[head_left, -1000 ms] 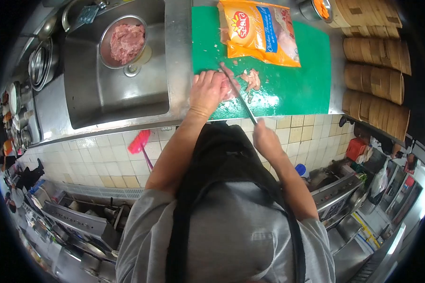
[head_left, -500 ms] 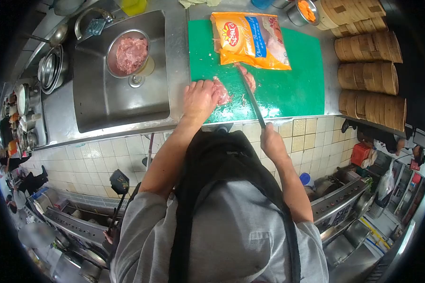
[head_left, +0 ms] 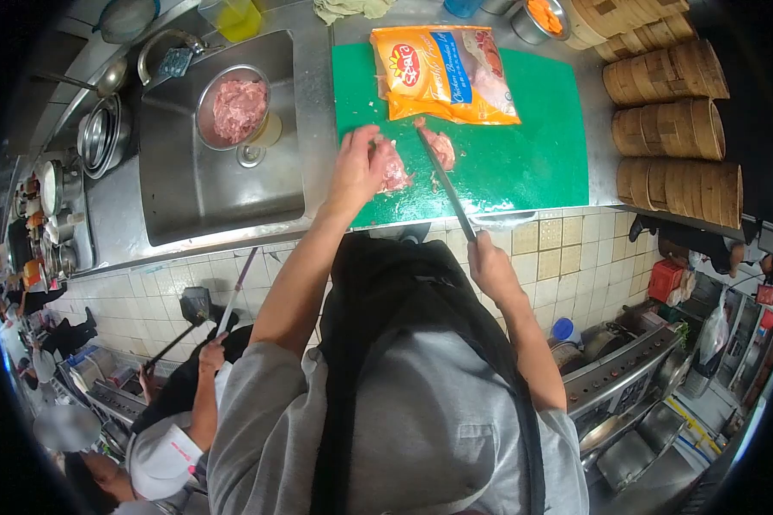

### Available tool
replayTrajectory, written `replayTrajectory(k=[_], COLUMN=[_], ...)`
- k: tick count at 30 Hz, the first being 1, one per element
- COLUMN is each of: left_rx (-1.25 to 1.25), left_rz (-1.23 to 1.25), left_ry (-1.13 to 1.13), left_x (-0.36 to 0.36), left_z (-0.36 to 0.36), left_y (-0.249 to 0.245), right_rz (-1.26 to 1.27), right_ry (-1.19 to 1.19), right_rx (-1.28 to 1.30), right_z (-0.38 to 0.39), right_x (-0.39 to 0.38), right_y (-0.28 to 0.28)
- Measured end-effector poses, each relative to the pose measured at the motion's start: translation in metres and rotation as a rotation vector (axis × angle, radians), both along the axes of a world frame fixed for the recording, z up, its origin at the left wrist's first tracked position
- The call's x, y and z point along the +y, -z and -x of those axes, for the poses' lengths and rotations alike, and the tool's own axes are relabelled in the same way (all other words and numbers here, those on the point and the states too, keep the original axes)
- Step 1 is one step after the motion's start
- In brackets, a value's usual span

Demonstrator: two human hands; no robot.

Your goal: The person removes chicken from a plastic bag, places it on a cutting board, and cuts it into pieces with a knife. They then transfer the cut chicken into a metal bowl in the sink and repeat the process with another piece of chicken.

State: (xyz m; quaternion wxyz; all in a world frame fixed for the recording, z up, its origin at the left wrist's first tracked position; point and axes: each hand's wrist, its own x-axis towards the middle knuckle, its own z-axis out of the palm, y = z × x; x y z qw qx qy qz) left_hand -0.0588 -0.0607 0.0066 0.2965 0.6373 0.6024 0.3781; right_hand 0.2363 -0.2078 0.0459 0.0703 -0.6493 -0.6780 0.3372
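A green cutting board bears two pieces of raw chicken. My left hand is at the left edge of the nearer chicken piece, its fingers bent and a little apart; the contact under them is partly hidden. My right hand grips the handle of a long knife at the board's front edge. The blade slants up and left over the board, its far part along the left side of the other chicken piece. Behind it lies an orange chicken bag.
Left of the board is a sink with a metal bowl of raw meat. Stacked bamboo steamers line the right. A pot of orange pieces stands at the back. Behind me, another person holds a long-handled dustpan and a pole.
My left hand's fingers have lifted and spread from the chicken piece. The knife has shifted slightly left in view beside the far piece. A co-worker has come into view at lower left.
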Motion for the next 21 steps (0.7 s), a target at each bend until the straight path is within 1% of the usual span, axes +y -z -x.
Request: replayTrajectory(k=[2,5,8,11,16,21], left_rx=[0.143,0.354,0.272,0.176,0.217,0.25], left_rz=[-0.084,-0.165,-0.128,-0.208,-0.234,-0.259], left_ry=[0.043,0.205,0.1,0.034,0.049,0.054], left_x=[-0.016,-0.033,-0.024,-0.025,-0.027,-0.026], left_z=[0.003,0.011,0.007,0.0,0.003,0.005], left_y=[-0.018,0.003,0.013,0.007,0.021,0.028], right_rz=[0.001,0.007,-0.034,-0.065,-0.082,-0.056], right_ry=[-0.005,-0.009,-0.053,-0.119,-0.196,-0.215], right_rx=[0.009,0.02,0.025,0.0,-0.036,-0.095], right_z=[0.001,0.006,0.015,0.022,0.028,0.028], right_x=[0.001,0.001,0.006,0.017,0.021,0.027], right_y=[-0.006,-0.013,-0.02,-0.02,-0.012,-0.009])
